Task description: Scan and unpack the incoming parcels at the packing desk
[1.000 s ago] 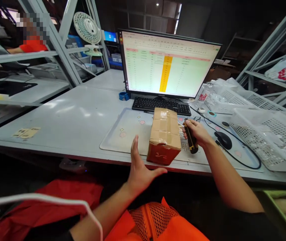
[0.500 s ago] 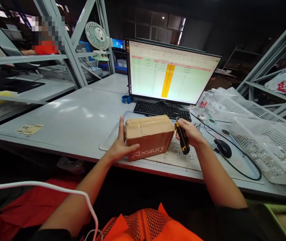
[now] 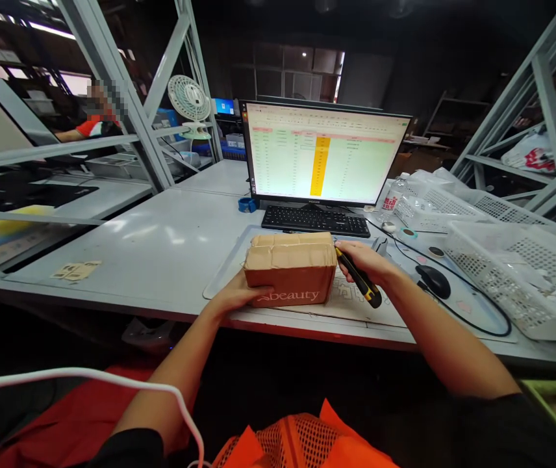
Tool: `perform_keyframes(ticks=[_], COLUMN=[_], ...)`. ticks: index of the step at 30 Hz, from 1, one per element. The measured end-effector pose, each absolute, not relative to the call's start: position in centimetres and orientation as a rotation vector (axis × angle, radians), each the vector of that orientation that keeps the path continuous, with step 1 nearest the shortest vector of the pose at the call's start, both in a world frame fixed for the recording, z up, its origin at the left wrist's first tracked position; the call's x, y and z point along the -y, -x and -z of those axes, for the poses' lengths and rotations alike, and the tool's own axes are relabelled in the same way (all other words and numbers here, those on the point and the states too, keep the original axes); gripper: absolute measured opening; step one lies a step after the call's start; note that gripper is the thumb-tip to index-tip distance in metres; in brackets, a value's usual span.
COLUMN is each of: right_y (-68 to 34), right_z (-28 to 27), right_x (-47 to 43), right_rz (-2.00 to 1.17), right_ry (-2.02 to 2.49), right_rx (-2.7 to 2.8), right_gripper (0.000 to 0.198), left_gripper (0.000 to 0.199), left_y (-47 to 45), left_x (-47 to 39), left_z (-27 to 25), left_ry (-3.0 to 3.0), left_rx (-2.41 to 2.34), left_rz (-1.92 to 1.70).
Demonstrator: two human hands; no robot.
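Observation:
A brown cardboard box (image 3: 290, 276) with "beauty" printed on its near side stands on the table's front part, on a flat cardboard sheet (image 3: 343, 305). My left hand (image 3: 239, 292) grips its left end, thumb across the front face and the other fingers hidden behind the box. In my right hand (image 3: 363, 260) is a black and yellow utility knife (image 3: 360, 277). The fingers are closed round it, and its front end meets the box's upper right edge. Whether the blade is in the cardboard I cannot tell.
Behind the box stand a black keyboard (image 3: 314, 221) and a monitor (image 3: 324, 153). To the right are a mouse (image 3: 432, 281) with its cable and white plastic baskets (image 3: 512, 273). A blue tape roll (image 3: 247, 205) sits left of the keyboard. Another person (image 3: 97, 120) is at the far left.
The knife's front end has come to the box's right edge, and its handle now slants down to the right. My left hand has lowered, its fingers now behind the box's left end.

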State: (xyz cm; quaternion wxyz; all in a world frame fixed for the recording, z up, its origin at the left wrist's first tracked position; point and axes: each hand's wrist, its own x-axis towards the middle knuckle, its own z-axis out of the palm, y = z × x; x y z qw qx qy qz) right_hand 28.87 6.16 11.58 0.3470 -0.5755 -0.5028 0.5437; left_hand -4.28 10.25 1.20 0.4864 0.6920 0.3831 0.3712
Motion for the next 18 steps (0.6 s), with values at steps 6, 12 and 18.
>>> perform_keyframes(ticks=[6, 12, 18], right_y=[-29.6, -32.4, -20.6], right_z=[-10.6, -14.6, -21.2], right_x=[-2.7, -2.9, -7.0], right_rz=[-1.412, -0.633, 0.227], right_ry=[1.395, 1.574, 1.585], right_rx=[1.468, 1.989, 2.624], right_gripper=[0.042, 0.046, 0.032], left_gripper=[0.089, 0.097, 0.085], left_y=[3.4, 3.8, 4.4], left_x=[-10.7, -11.7, -12.9], left_z=[-0.4, -1.1, -1.0], left_ry=[-1.665, -1.683, -1.730], left_rx=[-0.817, -0.722, -0.687], left_rz=[-1.033, -0.961, -0.920])
